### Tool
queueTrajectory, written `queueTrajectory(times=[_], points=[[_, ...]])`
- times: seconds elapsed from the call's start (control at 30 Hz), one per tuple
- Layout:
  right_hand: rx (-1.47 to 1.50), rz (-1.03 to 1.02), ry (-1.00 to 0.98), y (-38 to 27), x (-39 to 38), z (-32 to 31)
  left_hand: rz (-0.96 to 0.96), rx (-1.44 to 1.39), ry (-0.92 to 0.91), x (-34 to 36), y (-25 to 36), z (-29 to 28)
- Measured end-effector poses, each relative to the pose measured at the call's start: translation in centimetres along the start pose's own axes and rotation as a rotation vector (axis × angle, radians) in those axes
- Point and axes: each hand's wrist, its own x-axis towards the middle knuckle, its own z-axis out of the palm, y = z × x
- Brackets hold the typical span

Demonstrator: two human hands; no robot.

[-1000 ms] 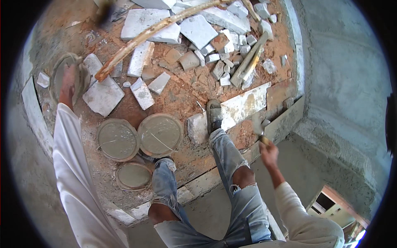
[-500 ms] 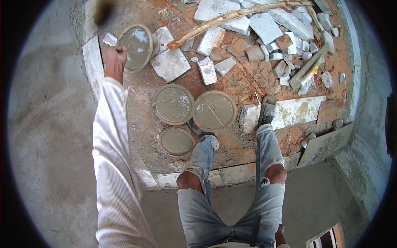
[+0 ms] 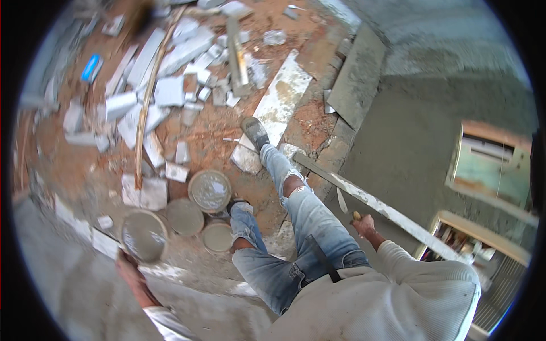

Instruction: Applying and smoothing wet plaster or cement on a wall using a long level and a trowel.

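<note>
At lower left, my left hand (image 3: 131,271) is closed at the edge of a round bucket (image 3: 165,241) full of grey, wet cement mix. Its fingertips are partly hidden by the rim. Three more round buckets of the same mix stand close together to the right: an upper one (image 3: 228,196), a middle one (image 3: 201,221) and a smaller one (image 3: 205,244) beside my foot. On the right side, my right hand (image 3: 367,227) grips a trowel (image 3: 342,202) by its light brown handle. The trowel's narrow blade points away from me, beside a long straight bar (image 3: 387,209).
Broken white blocks (image 3: 170,91) and a long wooden pole (image 3: 149,102) lie on the reddish dirt. A flat board (image 3: 357,77) rests near the step edge. Smooth grey cement (image 3: 415,136) spreads at right, with framed openings (image 3: 489,162) beyond.
My view has swung right and my body has turned, so the buckets and rubble sit further left. My right hand with the trowel has come into view. My left hand stays at the same bucket.
</note>
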Motion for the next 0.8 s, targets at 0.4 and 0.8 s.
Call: queueTrajectory(times=[0.4, 0.8], points=[[0.627, -0.745, -0.261, -21.3, -0.5, -7.3, 0.030, 0.106, -0.259, -21.9, 11.4, 26.5], [1.246, -0.945, -0.863, -33.8, -7.1, -24.1, 0.063, 0.037, -0.688, -38.9, 27.6, 56.8]])
